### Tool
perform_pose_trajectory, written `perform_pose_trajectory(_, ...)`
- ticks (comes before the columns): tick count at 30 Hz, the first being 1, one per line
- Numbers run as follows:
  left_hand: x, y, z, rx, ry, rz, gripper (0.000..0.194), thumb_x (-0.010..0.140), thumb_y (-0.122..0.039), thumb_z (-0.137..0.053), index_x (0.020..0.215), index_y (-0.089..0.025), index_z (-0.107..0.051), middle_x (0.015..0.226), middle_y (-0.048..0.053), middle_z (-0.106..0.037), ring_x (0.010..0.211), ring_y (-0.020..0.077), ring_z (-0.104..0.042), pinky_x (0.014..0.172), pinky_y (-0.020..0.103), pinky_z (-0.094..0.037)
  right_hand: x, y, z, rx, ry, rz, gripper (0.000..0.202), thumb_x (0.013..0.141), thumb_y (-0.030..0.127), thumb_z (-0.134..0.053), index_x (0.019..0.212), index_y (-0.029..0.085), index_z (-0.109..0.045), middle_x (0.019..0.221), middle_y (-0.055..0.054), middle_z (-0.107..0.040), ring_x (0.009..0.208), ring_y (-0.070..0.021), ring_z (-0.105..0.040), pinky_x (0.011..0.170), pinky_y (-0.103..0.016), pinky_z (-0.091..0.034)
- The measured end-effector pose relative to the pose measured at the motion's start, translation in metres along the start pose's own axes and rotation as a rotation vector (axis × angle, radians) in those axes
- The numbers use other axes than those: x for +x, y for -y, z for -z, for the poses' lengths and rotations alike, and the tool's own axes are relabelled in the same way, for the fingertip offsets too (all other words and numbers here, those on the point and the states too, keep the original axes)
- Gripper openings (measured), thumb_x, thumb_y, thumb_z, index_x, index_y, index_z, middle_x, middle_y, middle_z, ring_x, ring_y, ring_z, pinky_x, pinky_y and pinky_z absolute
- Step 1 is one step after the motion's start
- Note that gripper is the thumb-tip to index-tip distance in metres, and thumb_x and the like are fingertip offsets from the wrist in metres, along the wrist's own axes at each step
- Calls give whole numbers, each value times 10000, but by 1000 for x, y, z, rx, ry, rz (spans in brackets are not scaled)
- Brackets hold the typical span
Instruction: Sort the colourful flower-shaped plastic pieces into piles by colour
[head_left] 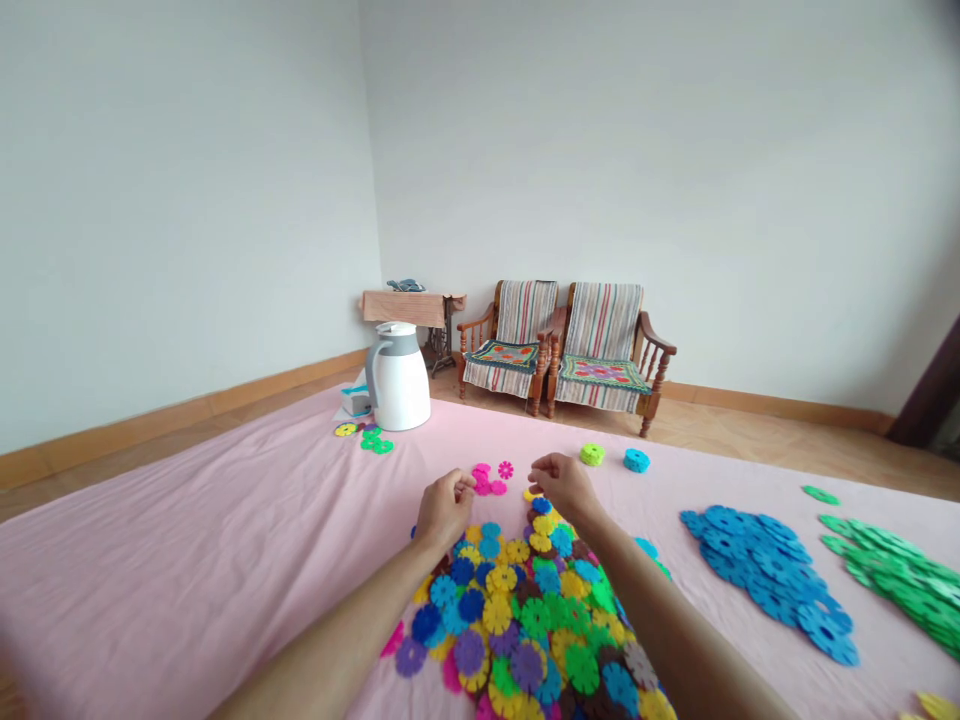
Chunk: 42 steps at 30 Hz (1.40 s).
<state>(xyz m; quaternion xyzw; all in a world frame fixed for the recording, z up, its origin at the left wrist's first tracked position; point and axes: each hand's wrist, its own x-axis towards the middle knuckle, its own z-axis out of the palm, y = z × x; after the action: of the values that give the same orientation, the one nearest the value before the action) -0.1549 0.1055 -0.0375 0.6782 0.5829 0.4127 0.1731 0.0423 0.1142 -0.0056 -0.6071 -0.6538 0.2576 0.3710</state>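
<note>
While blue notched plastic discs and green ones are lying heaped separately, the multicoloured disc pile on pink cloth is apparently remaining unsorted. The left hand, near bright-pink discs, and right hand are reaching apart, grip unclear. A lidded white-grey jug is hiding its contents.

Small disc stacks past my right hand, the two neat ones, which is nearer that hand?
The lime-green stack: it stands just beyond the right hand, while the blue stack stands farther off to the right.
</note>
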Motion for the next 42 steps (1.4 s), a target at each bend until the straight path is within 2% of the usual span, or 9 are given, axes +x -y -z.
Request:
perform_pose_trajectory(5, 1, 3, -3, 5, 3, -24, 173, 734, -91, -503, 804, -190, -625, 765, -7, -687, 695, 115, -622, 646, 188, -444, -13, -18, 29, -42, -23, 3, 117, 742, 155, -475, 785, 145, -583, 749, -49, -691, 595, -121, -648, 524, -189, -434)
perform_pose_trajectory(11, 1, 5, -5, 18, -9, -48, 155, 732, -120, -506, 783, -189, -634, 739, -3, -680, 682, 124, -618, 634, 195, -441, -32, -41, 74, -241, 0, 10, 126, 709, 174, -491, 743, 164, -611, 698, -31, -675, 642, -150, -630, 586, -231, -418)
perform_pose_trajectory(20, 2, 9, -7, 21, 8, -56, 147, 736, -123, -520, 793, -190, -637, 743, -12, -679, 693, 123, -616, 644, 189, -437, -56, -65, 114, -536, 176, -21, 148, 526, 111, -618, 653, 187, -615, 713, -28, -648, 673, -164, -572, 591, -240, -366)
perform_pose_trajectory(25, 1, 7, -5, 49, 2, -93, 152, 747, -128, -507, 791, -195, -635, 737, -12, -677, 696, 126, -617, 652, 191, -444, -58, -69, 114, -621, 241, -19, 235, 583, 200, -620, 817, 173, -635, 839, -66, -642, 768, -192, -578, 653, -266, -395)
perform_pose_trajectory(29, -6, -10, -2, 44, 47, -222, 203, 769, -113, -469, 832, -188, -647, 828, 12, -685, 751, 133, -618, 707, 210, -460, -58, -58, 98, -590, 259, 64, 373, 692, 223, -550, 1055, 170, -617, 1036, -106, -622, 959, -227, -565, 842, -333, -401)
perform_pose_trajectory(32, -15, -29, -2, 12, 160, -348, 222, 807, -150, -472, 900, -189, -670, 919, 31, -687, 849, 146, -619, 809, 239, -461, -61, -47, 80, -478, 291, 159, 460, 755, 186, -483, 1212, 198, -538, 1251, -92, -538, 1169, -218, -462, 987, -351, -326)
perform_pose_trajectory(35, -25, -46, -4, -34, 296, -452, 281, 862, -272, -472, 1080, -203, -636, 1112, 49, -644, 1055, 168, -566, 953, 272, -406, -66, -33, 65, -428, 388, 179, 506, 781, 161, -444, 1281, 231, -479, 1356, -67, -450, 1263, -219, -369, 1035, -381, -287)
perform_pose_trajectory(38, -34, -56, -5, -59, 448, -513, 361, 871, -327, -477, 1203, -216, -564, 1233, 58, -574, 1158, 187, -506, 1006, 293, -366, -74, -19, 64, -412, 511, 227, 537, 765, 93, -413, 1265, 271, -498, 1343, -38, -471, 1254, -208, -387, 1036, -380, -295)
perform_pose_trajectory(42, -40, -62, -1, -115, 618, -568, 315, 853, -318, -510, 1141, -244, -612, 1161, 32, -625, 1106, 187, -549, 967, 269, -394, -81, -3, 80, -355, 555, 234, 463, 729, 56, -412, 1085, 245, -640, 1192, -33, -603, 1119, -181, -521, 974, -319, -374)
